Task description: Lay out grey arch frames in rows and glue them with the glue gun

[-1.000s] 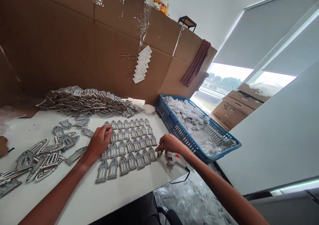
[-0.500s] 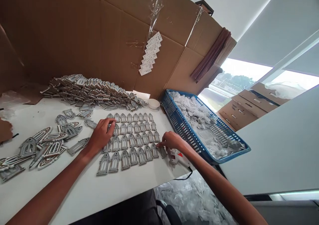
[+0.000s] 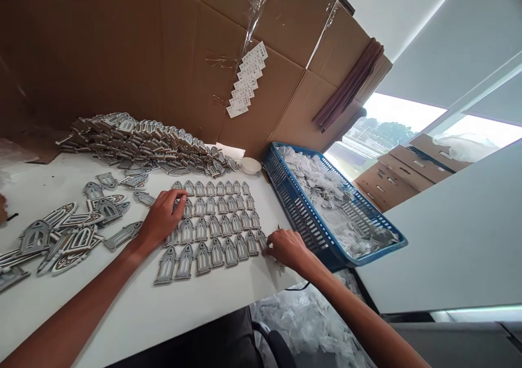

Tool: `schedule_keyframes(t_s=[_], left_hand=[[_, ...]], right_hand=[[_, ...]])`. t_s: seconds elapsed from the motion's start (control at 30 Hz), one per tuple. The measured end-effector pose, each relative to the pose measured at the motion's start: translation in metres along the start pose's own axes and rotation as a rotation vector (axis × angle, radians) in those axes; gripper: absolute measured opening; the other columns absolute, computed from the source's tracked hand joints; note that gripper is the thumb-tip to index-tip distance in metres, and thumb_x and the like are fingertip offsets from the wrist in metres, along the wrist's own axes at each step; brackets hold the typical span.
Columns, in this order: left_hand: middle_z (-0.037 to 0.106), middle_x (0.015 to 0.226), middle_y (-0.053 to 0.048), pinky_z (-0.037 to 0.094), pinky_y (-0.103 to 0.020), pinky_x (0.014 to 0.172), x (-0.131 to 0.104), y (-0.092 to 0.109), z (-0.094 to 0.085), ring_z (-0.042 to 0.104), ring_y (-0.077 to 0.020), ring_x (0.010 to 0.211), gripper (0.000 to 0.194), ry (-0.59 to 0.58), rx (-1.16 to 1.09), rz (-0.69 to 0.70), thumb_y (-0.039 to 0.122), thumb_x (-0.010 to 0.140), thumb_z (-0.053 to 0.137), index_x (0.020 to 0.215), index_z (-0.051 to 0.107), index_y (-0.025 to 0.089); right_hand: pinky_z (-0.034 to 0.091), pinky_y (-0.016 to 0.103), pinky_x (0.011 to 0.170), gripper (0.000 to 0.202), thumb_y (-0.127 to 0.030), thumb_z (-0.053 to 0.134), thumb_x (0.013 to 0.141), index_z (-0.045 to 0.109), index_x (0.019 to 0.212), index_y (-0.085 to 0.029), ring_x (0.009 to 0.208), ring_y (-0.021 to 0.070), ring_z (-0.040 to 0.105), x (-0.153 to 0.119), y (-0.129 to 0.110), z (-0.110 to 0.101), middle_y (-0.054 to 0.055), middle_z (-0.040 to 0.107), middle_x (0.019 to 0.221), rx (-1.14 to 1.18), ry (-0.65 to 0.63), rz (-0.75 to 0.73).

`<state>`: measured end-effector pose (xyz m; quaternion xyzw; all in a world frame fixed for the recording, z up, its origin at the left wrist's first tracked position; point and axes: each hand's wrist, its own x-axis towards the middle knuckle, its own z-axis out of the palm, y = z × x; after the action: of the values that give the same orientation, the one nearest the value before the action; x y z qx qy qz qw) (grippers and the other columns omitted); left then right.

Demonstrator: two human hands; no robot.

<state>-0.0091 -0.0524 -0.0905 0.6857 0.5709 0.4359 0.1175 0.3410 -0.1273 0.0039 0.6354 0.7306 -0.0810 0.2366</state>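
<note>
Small grey arched window-shaped pieces (image 3: pixel 203 258) lie side by side in several rows on the white table. My right hand (image 3: pixel 287 248) is at the right end of the front row, its fingers closed at the edge of the last arched window piece (image 3: pixel 261 240). Over the left ends of the middle rows rests my left hand (image 3: pixel 162 216), thumb and index finger apart, touching pieces there but gripping none that I can see. A white tool with a black cord lies beneath my right hand, almost wholly hidden.
Behind the rows rises a long heap of similar pieces (image 3: pixel 150 142). Loose pieces (image 3: pixel 77 237) lie to the left. A small white bowl (image 3: pixel 250 166) stands near a blue crate (image 3: pixel 281 194) of plastic-bagged items. Cardboard (image 3: pixel 122 47) walls the back; clear plastic bags (image 3: pixel 305 324) fill the floor below.
My right hand has shifted the last front-row piece left, against its neighbour, and straightened it. The hand now covers the white tool. My left hand has barely moved; the view has shifted slightly.
</note>
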Motion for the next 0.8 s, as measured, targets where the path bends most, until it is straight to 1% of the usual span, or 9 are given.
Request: schedule_keyframes(t_s=[0.13, 0.33, 0.4, 0.47, 0.57, 0.6, 0.67, 0.73, 0.8], left_hand=[[0.075, 0.116, -0.011, 0.052, -0.048, 0.111, -0.001, 0.001, -0.001, 0.065, -0.0316, 0.118, 0.034, 0.004, 0.004, 0.009, 0.048, 0.103, 0.044, 0.112, 0.067, 0.025], [0.075, 0.112, -0.01, 0.054, -0.046, 0.108, -0.006, 0.004, 0.0, 0.067, -0.0295, 0.114, 0.032, -0.006, 0.046, 0.023, 0.045, 0.106, 0.042, 0.112, 0.066, 0.024], [0.075, 0.112, -0.009, 0.055, -0.044, 0.107, -0.005, 0.003, -0.003, 0.067, -0.0283, 0.114, 0.033, -0.003, 0.088, 0.034, 0.044, 0.107, 0.041, 0.112, 0.066, 0.024], [0.076, 0.114, -0.009, 0.055, -0.045, 0.108, -0.001, -0.002, -0.01, 0.067, -0.0285, 0.116, 0.032, 0.006, 0.144, 0.043, 0.042, 0.107, 0.041, 0.111, 0.067, 0.025], [0.076, 0.116, -0.013, 0.053, -0.052, 0.11, 0.006, -0.014, -0.029, 0.065, -0.0334, 0.117, 0.029, 0.04, 0.262, 0.033, 0.038, 0.102, 0.045, 0.109, 0.07, 0.024], [0.075, 0.115, -0.015, 0.053, -0.055, 0.109, 0.008, -0.019, -0.036, 0.065, -0.0361, 0.116, 0.028, 0.055, 0.303, 0.022, 0.038, 0.1, 0.048, 0.108, 0.071, 0.024], [0.074, 0.115, -0.019, 0.053, -0.062, 0.105, 0.007, -0.031, -0.05, 0.064, -0.0413, 0.112, 0.03, 0.07, 0.401, -0.002, 0.038, 0.094, 0.053, 0.107, 0.074, 0.022], [0.073, 0.116, -0.021, 0.054, -0.064, 0.103, 0.004, -0.043, -0.06, 0.065, -0.0432, 0.11, 0.035, 0.046, 0.505, -0.025, 0.042, 0.093, 0.054, 0.11, 0.077, 0.02], [0.073, 0.118, -0.02, 0.055, -0.063, 0.105, -0.001, -0.054, -0.068, 0.066, -0.0422, 0.111, 0.04, -0.016, 0.557, -0.034, 0.046, 0.096, 0.052, 0.112, 0.078, 0.02]], right_hand=[[0.058, 0.039, 0.092, 0.032, -0.043, 0.074, 0.101, 0.087, 0.121, -0.02, 0.119, 0.0383, 0.078, -0.001, -0.004, -0.003, 0.021, 0.082, 0.124, 0.004, -0.005, 0.005], [0.057, 0.041, 0.091, 0.032, -0.042, 0.073, 0.101, 0.086, 0.12, -0.021, 0.119, 0.0399, 0.077, -0.002, 0.0, 0.009, 0.02, 0.082, 0.125, 0.022, 0.024, -0.022], [0.055, 0.039, 0.088, 0.028, -0.041, 0.071, 0.102, 0.085, 0.119, -0.023, 0.117, 0.0387, 0.078, -0.005, 0.001, 0.012, 0.017, 0.082, 0.125, 0.059, 0.072, 0.004], [0.054, 0.036, 0.084, 0.025, -0.039, 0.063, 0.107, 0.083, 0.118, -0.028, 0.113, 0.0348, 0.079, -0.011, -0.004, 0.016, 0.013, 0.083, 0.122, 0.15, 0.164, 0.012], [0.052, 0.033, 0.08, 0.029, -0.039, 0.051, 0.111, 0.078, 0.113, -0.03, 0.1, 0.0284, 0.081, -0.02, -0.023, 0.03, 0.008, 0.084, 0.109, 0.399, 0.31, -0.082], [0.052, 0.032, 0.08, 0.029, -0.04, 0.05, 0.111, 0.077, 0.111, -0.029, 0.097, 0.0272, 0.08, -0.022, -0.032, 0.037, 0.007, 0.084, 0.105, 0.492, 0.342, -0.137], [0.052, 0.032, 0.079, 0.03, -0.042, 0.049, 0.11, 0.076, 0.107, -0.029, 0.092, 0.0257, 0.08, -0.022, -0.054, 0.055, 0.006, 0.083, 0.101, 0.657, 0.363, -0.249], [0.053, 0.031, 0.078, 0.029, -0.042, 0.05, 0.109, 0.076, 0.104, -0.029, 0.089, 0.0248, 0.079, -0.018, -0.078, 0.076, 0.005, 0.083, 0.098, 0.787, 0.379, -0.353], [0.053, 0.031, 0.074, 0.029, -0.045, 0.052, 0.108, 0.076, 0.102, -0.03, 0.081, 0.0235, 0.078, -0.012, -0.1, 0.095, 0.005, 0.081, 0.092, 0.912, 0.422, -0.433]])
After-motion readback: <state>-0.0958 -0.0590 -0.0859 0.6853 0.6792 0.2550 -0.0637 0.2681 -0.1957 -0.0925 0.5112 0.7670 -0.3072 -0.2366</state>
